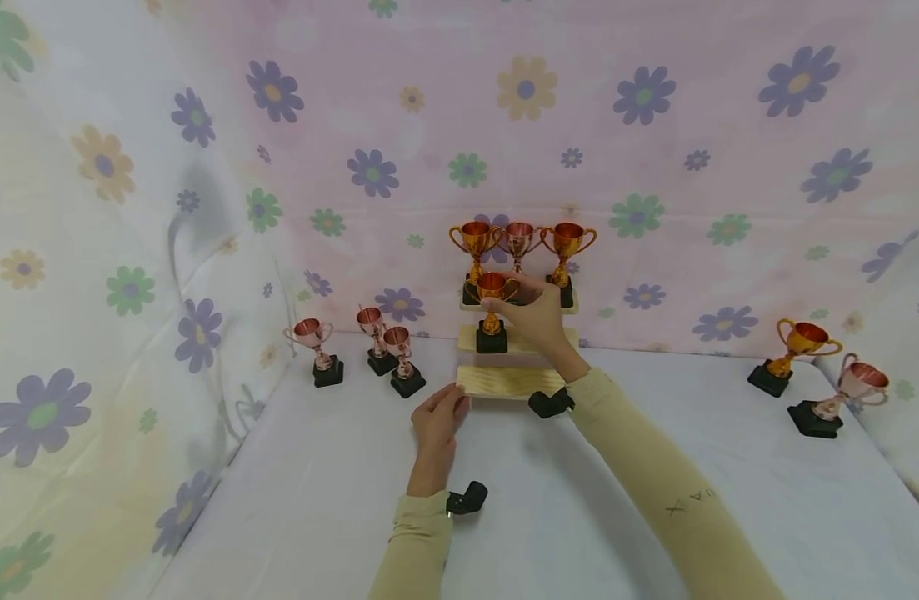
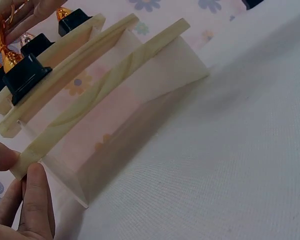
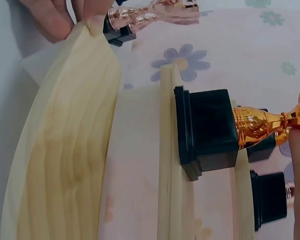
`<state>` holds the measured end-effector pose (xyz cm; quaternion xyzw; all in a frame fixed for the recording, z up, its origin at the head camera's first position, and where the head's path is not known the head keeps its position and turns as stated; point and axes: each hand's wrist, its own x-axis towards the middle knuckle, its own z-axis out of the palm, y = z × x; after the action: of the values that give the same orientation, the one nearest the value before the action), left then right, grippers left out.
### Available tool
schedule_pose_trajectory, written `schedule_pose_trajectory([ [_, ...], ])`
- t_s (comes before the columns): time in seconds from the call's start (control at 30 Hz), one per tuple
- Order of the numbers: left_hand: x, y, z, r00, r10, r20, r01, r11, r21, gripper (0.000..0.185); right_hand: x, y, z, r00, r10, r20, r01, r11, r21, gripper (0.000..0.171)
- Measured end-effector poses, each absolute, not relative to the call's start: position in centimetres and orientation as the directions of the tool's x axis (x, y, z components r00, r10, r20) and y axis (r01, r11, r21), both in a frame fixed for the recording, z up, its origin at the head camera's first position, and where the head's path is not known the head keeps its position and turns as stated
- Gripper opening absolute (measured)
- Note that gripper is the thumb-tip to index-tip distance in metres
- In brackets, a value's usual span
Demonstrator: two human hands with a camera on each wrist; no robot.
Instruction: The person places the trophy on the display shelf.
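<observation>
A small stepped stand with wooden shelves (image 1: pixel 504 383) and clear side panels stands by the back wall. My left hand (image 1: pixel 437 421) pinches the left end of its lowest shelf (image 2: pixel 90 105) between thumb and fingers. With my right hand (image 1: pixel 536 317) I grip a gold trophy cup (image 1: pixel 491 323); its black base (image 3: pixel 210 132) is at the left part of the middle shelf, seemingly resting there. On the top shelf stand a gold trophy (image 1: pixel 476 242), a rose-gold trophy (image 1: pixel 519 240) and another gold trophy (image 1: pixel 568 240). My right hand partly hides their bases.
Three rose-gold trophies stand left of the stand, one (image 1: pixel 309 335) farthest out, another (image 1: pixel 371 321) behind a third (image 1: pixel 399 343). At the far right are a gold trophy (image 1: pixel 804 337) and a rose-gold trophy (image 1: pixel 862 379). White cloth (image 1: pixel 294 500) covers the table; flowered cloth (image 1: pixel 429 100) hangs behind.
</observation>
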<state>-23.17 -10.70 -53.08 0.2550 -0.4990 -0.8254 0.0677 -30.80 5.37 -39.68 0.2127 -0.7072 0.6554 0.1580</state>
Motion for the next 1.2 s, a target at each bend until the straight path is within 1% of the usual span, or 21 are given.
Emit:
schedule_pose_trajectory([
  [0.13,-23.2,-10.7,-53.2,-0.861,-0.363,-0.355,-0.143,-0.497,0.856,0.029,-32.1,4.3,-41.0,-0.848,-0.083,0.524,-0.529,0.048,-0.847,0.042],
  [0.3,-23.1,-10.7,-53.1,-0.865,-0.356,-0.354,-0.147,-0.495,0.856,0.029,-32.3,3.4,-41.2,-0.856,-0.052,0.514,-0.517,0.056,-0.854,0.042],
  [0.57,-23.2,-10.6,-52.8,-0.865,-0.351,-0.358,-0.156,-0.490,0.858,0.029,-29.9,3.0,-38.7,-0.867,-0.049,0.495,-0.498,0.054,-0.866,0.042],
  [0.8,-23.4,-10.2,-53.0,-0.861,-0.350,-0.368,-0.165,-0.491,0.855,0.030,-32.1,2.8,-41.5,-0.884,0.011,0.466,-0.466,0.023,-0.884,0.039],
  [0.9,-23.4,-10.3,-53.1,-0.858,-0.357,-0.370,-0.165,-0.490,0.856,0.030,-32.1,2.9,-42.3,-0.903,0.008,0.431,-0.431,-0.016,-0.902,0.038],
  [1.03,-23.3,-10.5,-53.1,-0.853,-0.356,-0.380,-0.172,-0.496,0.851,0.032,-31.0,3.9,-43.2,-0.917,-0.023,0.399,-0.395,-0.091,-0.914,0.049],
  [1.1,-23.3,-10.6,-53.1,-0.853,-0.350,-0.387,-0.180,-0.499,0.848,0.033,-30.1,4.9,-43.5,-0.910,-0.032,0.414,-0.409,-0.100,-0.907,0.054],
  [1.2,-23.3,-10.8,-53.0,-0.850,-0.352,-0.393,-0.186,-0.496,0.848,0.034,-28.3,6.9,-43.6,-0.886,-0.039,0.462,-0.456,-0.100,-0.884,0.054],
])
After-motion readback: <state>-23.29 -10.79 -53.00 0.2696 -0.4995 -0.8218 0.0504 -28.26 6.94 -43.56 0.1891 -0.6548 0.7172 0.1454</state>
